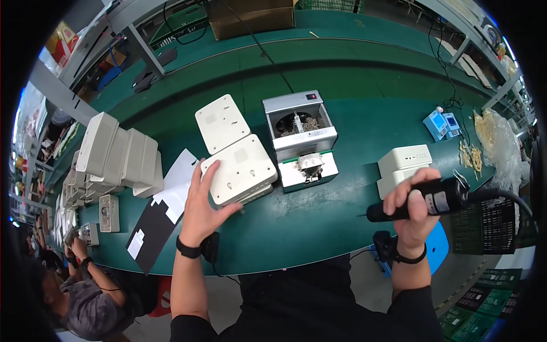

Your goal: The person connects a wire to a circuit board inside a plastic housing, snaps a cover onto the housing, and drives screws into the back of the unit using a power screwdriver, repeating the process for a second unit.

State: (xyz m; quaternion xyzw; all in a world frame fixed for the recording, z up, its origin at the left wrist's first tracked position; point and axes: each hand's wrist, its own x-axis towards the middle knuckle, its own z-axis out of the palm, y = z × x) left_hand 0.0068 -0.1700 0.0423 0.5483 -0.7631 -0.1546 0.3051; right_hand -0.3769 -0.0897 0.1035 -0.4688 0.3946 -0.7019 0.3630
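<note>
**Left hand steadies a white housing while the right holds a powered screwdriver**

At the centre of the frame, the left hand (200,208) lies spread, fingers fanned, with its fingertips against the near-left edge of a white plastic housing (238,170) that rests flat on the green counter (296,222). That contact looks like bracing, keeping the housing from sliding. The housing is a rounded square, back side up, with keyhole slots and small holes showing; it seems to sit on a second, similar piece. Another white housing (222,122) lies just above it, tilted toward the upper left.

In the right of the frame, the right hand (413,208) is wrapped tightly around a black electric screwdriver (419,199), held nearly level with its thin bit pointing left, well apart from the housing. Its cable trails off to the right.

Right behind the housing stands a grey screw feeder (300,134) with loose screws in its open bowl, placed within easy reach of the bit. Stacked white covers (117,154) wait at the left, and a small white box (403,165) sits just beside the screwdriver hand. A co-worker (80,296) is seated in the lower left corner.
</note>
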